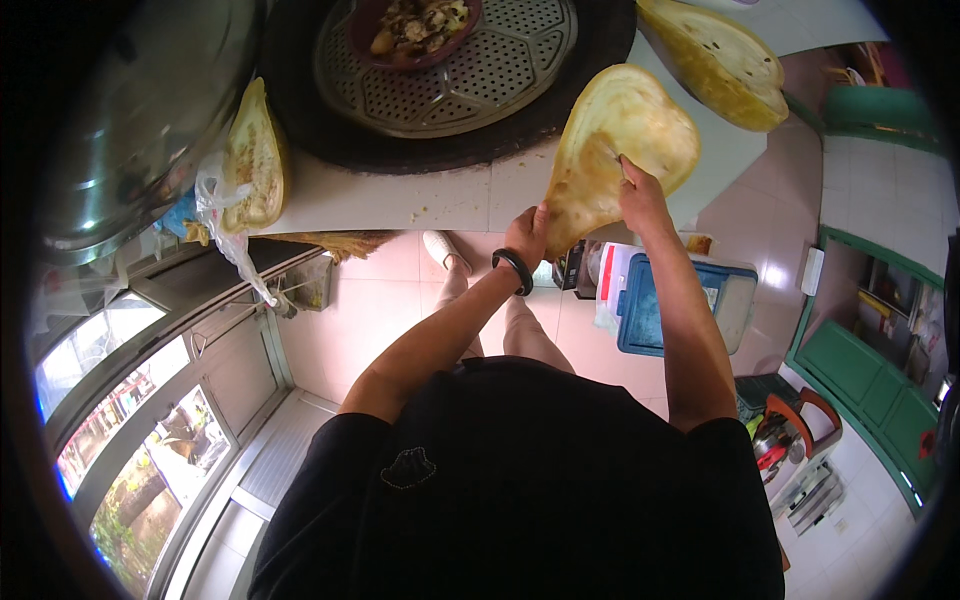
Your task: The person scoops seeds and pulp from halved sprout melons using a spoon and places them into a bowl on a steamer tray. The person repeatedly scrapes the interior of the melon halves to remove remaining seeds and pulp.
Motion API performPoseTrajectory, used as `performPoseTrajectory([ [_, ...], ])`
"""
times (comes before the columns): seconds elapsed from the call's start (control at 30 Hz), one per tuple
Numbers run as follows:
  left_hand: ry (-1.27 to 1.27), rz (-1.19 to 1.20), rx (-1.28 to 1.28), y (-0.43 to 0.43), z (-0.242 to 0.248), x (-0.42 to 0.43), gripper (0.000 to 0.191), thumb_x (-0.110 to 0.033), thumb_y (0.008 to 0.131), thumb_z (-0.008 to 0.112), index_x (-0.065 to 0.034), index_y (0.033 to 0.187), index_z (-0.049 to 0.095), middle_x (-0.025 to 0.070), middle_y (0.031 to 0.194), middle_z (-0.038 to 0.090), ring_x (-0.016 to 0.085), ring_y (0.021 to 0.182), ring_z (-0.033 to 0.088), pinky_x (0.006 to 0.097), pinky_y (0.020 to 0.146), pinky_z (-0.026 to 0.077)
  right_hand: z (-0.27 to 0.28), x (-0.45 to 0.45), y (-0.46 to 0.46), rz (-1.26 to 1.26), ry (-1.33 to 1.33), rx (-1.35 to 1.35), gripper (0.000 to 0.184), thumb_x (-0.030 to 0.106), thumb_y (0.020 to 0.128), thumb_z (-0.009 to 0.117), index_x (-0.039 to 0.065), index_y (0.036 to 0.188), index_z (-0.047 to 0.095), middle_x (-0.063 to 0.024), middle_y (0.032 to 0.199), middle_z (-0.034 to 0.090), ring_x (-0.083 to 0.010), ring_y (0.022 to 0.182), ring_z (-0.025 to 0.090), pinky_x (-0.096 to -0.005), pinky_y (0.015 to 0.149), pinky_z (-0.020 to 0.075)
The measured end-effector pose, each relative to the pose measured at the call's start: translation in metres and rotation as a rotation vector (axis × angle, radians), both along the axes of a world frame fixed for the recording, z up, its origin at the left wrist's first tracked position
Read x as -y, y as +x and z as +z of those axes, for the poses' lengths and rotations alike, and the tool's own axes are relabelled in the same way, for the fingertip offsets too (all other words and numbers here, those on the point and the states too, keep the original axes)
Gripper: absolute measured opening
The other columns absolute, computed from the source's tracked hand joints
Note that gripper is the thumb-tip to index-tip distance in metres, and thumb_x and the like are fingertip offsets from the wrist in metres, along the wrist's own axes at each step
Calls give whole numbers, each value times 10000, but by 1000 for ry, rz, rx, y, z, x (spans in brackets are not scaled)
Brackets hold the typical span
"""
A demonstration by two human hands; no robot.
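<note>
My left hand (527,236), with a black band at the wrist, grips the narrow lower end of a hollowed half gourd (630,112). The gourd's pale, scraped inside faces up, tilted over the counter's front edge. In my right hand (643,199) is a slim metal utensil (620,160). Its tip meets the gourd's inner wall, and the fingers hide most of it, so its kind cannot be told. Another half gourd (712,64), with seeds and white flesh, lies at the upper right. A third half gourd (255,161) sits at the counter's left, cut side showing.
On the tiled counter (450,199), a perforated metal steamer rack (487,82) sits inside a dark round rim (600,60) and carries a reddish bowl (420,61) of food. A big metal lid (150,112) stands left, near a plastic bag (236,251). Below are a blue-lidded bin (641,300) and straw broom (352,244).
</note>
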State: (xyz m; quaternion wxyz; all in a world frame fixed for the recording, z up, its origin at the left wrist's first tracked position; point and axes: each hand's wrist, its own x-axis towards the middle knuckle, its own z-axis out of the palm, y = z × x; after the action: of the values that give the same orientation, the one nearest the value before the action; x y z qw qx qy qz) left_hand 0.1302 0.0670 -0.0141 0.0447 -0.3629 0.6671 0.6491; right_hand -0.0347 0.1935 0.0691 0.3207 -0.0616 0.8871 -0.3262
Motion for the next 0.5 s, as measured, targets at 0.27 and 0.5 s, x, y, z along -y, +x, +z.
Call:
performPoseTrajectory([
  [0.27, 142, 93, -56, -1, 0, 22, 615, -518, 954, 408, 59, 1058, 594, 229, 921, 657, 296, 905, 626, 357, 817, 468, -5, -9, 24, 121, 5, -214, 427, 65, 882, 437, 6, 1301, 489, -291, 1106, 584, -394, 1037, 578, -393, 887, 463],
  [0.5, 133, 217, -55, 0, 13, 59, 480, -407, 891, 614, 21, 1100, 551, 110, 822, 643, 144, 745, 607, 273, 590, 486, 15, -4, 11, 158, -62, -412, 412, 95, 897, 440, 81, 1303, 508, -260, 1059, 608, -401, 950, 600, -442, 816, 487],
])
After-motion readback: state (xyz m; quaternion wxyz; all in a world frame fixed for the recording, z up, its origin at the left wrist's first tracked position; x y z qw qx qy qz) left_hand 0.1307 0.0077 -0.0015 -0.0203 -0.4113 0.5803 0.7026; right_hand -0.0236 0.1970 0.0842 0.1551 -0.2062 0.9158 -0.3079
